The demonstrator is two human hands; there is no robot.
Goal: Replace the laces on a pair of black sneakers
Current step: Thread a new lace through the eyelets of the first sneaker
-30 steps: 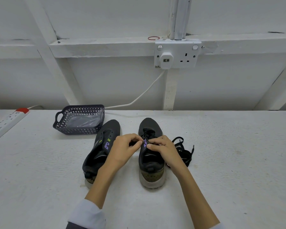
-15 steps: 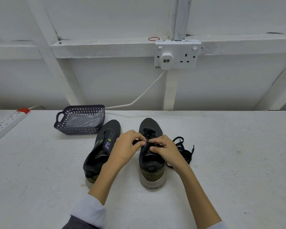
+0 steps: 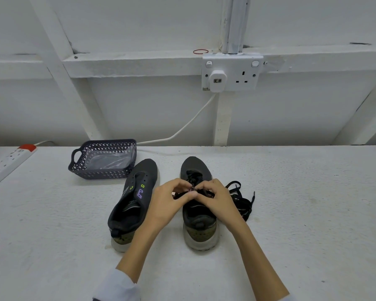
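You've got both hands over the right sneaker (image 3: 199, 232), which sits mid-table (image 3: 302, 203) with its heel toward you. Your left hand (image 3: 165, 203) and right hand (image 3: 217, 198) are each pinching its black lace (image 3: 193, 175) at the eyelets, fingertips almost meeting. The left sneaker (image 3: 135, 198) sits just beside it, near the basket (image 3: 100, 173). A loose lace (image 3: 241, 199) lies bunched right of the shoe.

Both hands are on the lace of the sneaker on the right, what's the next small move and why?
Probably draw the pinched lace through its eyelet: left hand and right hand both pinch it over the right sneaker, near the tongue, and loose lace lies beside it.
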